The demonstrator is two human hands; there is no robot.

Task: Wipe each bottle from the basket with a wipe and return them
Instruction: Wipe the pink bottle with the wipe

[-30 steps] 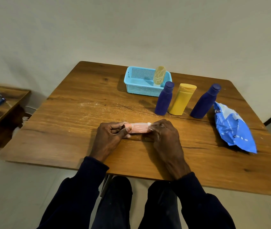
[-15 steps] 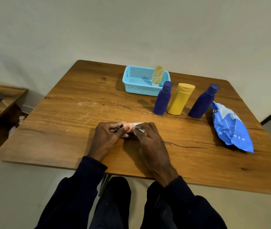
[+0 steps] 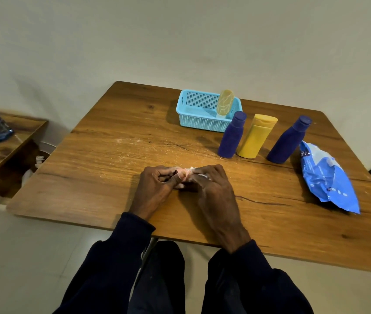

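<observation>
Right hand (image 3: 211, 189) slid leftward; pinches crumpled wipe (image 3: 190, 171).

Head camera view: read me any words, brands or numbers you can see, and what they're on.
Blue wipes packet: white print at its top end, too small and blurred to read.
Purple bottles, yellow bottle, pale bottle in the basket: no text visible.
Held pink bottle: mostly hidden.

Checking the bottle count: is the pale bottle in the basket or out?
In. The pale bottle stands upright inside the blue basket, at its right end, rising above the rim.
</observation>
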